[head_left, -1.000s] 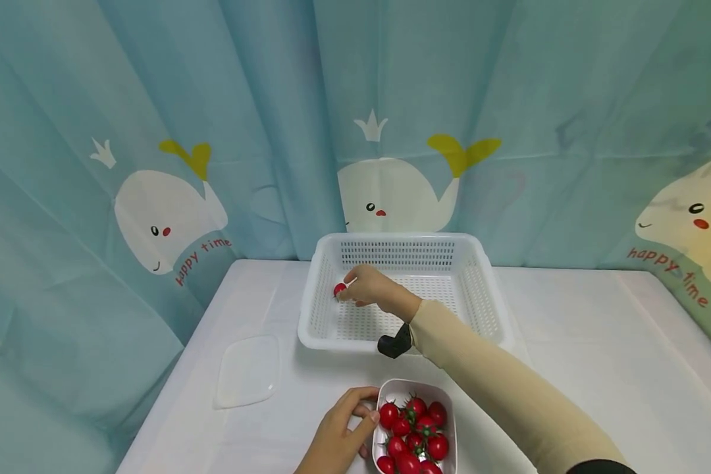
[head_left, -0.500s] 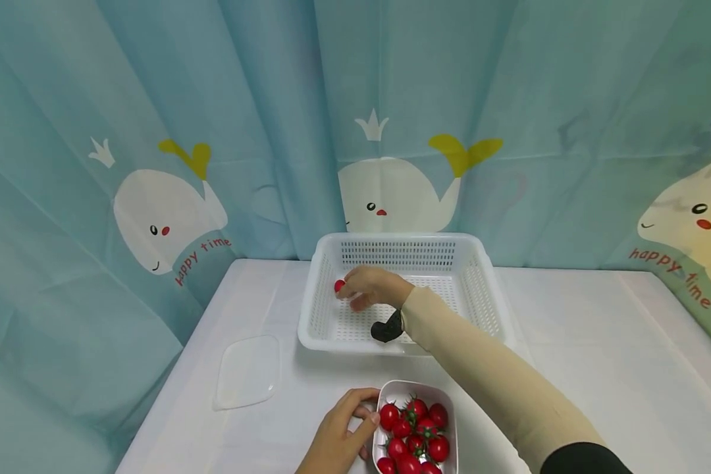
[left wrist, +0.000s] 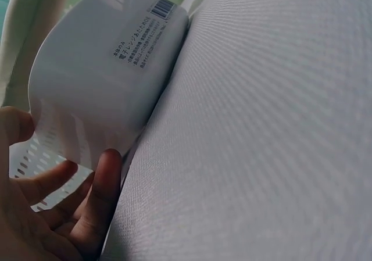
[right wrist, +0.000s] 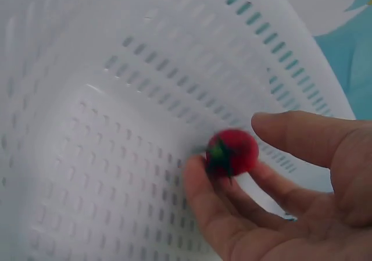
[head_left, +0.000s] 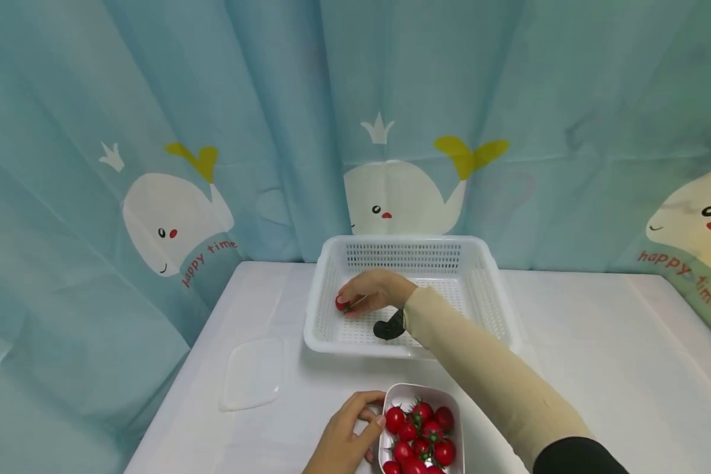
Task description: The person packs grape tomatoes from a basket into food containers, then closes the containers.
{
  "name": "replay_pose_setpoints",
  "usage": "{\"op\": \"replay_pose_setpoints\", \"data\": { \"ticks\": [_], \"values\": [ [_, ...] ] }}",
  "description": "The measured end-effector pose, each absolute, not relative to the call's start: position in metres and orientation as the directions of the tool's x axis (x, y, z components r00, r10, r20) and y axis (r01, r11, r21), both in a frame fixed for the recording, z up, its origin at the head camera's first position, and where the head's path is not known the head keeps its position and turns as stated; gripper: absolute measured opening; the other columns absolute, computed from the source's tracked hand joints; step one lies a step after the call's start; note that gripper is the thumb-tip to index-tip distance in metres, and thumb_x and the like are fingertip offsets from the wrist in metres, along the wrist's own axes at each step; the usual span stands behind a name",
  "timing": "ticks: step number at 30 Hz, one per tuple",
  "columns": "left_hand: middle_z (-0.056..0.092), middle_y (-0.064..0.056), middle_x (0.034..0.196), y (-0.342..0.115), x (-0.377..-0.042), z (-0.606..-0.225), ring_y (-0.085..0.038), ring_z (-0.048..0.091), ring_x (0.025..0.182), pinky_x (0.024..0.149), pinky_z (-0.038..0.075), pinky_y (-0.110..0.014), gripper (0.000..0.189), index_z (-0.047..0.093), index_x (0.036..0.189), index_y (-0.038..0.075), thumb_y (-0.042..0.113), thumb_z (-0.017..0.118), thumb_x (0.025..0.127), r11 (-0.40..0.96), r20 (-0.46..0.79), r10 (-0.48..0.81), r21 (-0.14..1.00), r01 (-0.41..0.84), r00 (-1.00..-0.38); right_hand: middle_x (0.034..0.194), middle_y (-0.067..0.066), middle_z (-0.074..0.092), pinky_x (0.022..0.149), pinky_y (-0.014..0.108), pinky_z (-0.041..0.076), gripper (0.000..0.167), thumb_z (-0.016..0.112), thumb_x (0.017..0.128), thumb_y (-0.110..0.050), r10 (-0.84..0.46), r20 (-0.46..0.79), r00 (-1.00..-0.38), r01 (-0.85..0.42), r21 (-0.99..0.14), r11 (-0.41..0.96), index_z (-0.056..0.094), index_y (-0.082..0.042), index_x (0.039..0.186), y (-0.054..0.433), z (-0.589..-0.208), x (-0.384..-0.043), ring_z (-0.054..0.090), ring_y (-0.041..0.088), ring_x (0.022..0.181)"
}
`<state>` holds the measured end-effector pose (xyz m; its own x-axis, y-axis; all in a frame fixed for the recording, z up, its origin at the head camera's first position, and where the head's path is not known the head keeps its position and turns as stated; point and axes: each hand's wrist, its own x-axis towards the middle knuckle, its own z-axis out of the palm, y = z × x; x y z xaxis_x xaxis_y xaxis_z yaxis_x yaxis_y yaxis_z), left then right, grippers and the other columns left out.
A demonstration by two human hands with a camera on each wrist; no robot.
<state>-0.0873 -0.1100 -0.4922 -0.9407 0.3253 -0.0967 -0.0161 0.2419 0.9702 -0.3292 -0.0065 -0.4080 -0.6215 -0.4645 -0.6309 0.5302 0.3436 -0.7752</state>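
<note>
In the white slotted basket (head_left: 326,336), my right hand (head_left: 374,289) holds a cherry tomato (right wrist: 235,150) near the left wall. The right wrist view shows the fingers curled round the red fruit, its green calyx facing the camera and the thumb tip close to its top edge. Nearer to me stands a small white container (head_left: 459,454) filled with several red cherry tomatoes (head_left: 413,438). My left hand (head_left: 346,431) rests its relaxed fingertips against the container's left side; printed text and a barcode (left wrist: 163,8) show on its outside in the left wrist view.
A clear plastic lid (head_left: 252,375) lies on the white-covered table (head_left: 616,368), left of the container. Behind the basket hangs a blue curtain (head_left: 284,131) with whale prints. My right forearm in a beige sleeve (head_left: 486,375) crosses over the basket's front rim.
My right hand has turned over inside the basket, and the tomato has shifted slightly lower with its calyx now under the fingers. The left hand stays at the container; the head view has shifted a little.
</note>
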Motion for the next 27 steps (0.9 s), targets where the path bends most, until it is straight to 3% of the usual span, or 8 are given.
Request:
{"op": "replay_pose_setpoints", "data": {
  "ticks": [3, 7, 11, 18, 27],
  "values": [
    [0.063, -0.006, 0.118, -0.106, -0.087, -0.492, 0.0, 0.058, 0.082, 0.058, 0.058, -0.024, 0.042, 0.058, 0.141, 0.008, 0.029, 0.061, 0.105, 0.235, -0.094, 0.33, 0.972, -0.015, -0.939, 0.097, 0.012, 0.065, 0.088, 0.031, 0.062, 0.005, 0.069, 0.097, 0.001, -0.468, -0.64, -0.609, 0.533, -0.768, 0.357, 0.069, 0.003, 0.102, -0.004, -0.409, -0.328, 0.064, 0.021, 0.084],
    [0.062, -0.008, 0.124, -0.104, -0.089, -0.491, 0.0, 0.058, 0.086, 0.059, 0.059, -0.025, 0.041, 0.058, 0.142, 0.012, 0.031, 0.06, 0.106, 0.253, -0.071, 0.339, 0.967, 0.019, -0.938, 0.091, 0.011, 0.064, 0.073, 0.024, 0.06, 0.004, 0.069, 0.097, 0.0, -0.476, -0.628, -0.616, 0.517, -0.778, 0.358, 0.07, 0.004, 0.096, 0.0, -0.405, -0.326, 0.063, 0.019, 0.075],
    [0.061, -0.007, 0.126, -0.106, -0.09, -0.49, -0.002, 0.058, 0.087, 0.06, 0.059, -0.025, 0.042, 0.057, 0.143, 0.013, 0.034, 0.059, 0.106, 0.269, -0.085, 0.339, 0.963, 0.01, -0.937, 0.091, 0.01, 0.065, 0.078, 0.028, 0.061, 0.005, 0.067, 0.098, -0.003, -0.522, -0.588, -0.618, 0.442, -0.809, 0.389, 0.069, 0.002, 0.095, 0.005, -0.393, -0.319, 0.065, 0.018, 0.076],
    [0.061, -0.006, 0.126, -0.111, -0.088, -0.492, -0.003, 0.059, 0.085, 0.06, 0.059, -0.025, 0.044, 0.056, 0.143, 0.011, 0.035, 0.058, 0.106, 0.274, -0.107, 0.334, 0.962, -0.013, -0.937, 0.093, 0.01, 0.07, 0.104, 0.044, 0.057, 0.016, 0.066, 0.101, -0.011, -0.593, -0.486, -0.643, 0.276, -0.868, 0.412, 0.069, 0.003, 0.109, 0.03, -0.372, -0.296, 0.067, 0.018, 0.081],
    [0.062, -0.009, 0.127, -0.11, -0.083, -0.49, -0.003, 0.059, 0.081, 0.059, 0.059, -0.026, 0.043, 0.056, 0.142, 0.011, 0.035, 0.057, 0.107, 0.273, -0.076, 0.331, 0.962, 0.018, -0.941, 0.095, 0.009, 0.069, 0.088, 0.038, 0.063, 0.027, 0.069, 0.1, -0.018, -0.615, -0.386, -0.688, 0.163, -0.907, 0.387, 0.066, -0.001, 0.121, 0.063, -0.358, -0.259, 0.068, 0.02, 0.086]
  ]
}}
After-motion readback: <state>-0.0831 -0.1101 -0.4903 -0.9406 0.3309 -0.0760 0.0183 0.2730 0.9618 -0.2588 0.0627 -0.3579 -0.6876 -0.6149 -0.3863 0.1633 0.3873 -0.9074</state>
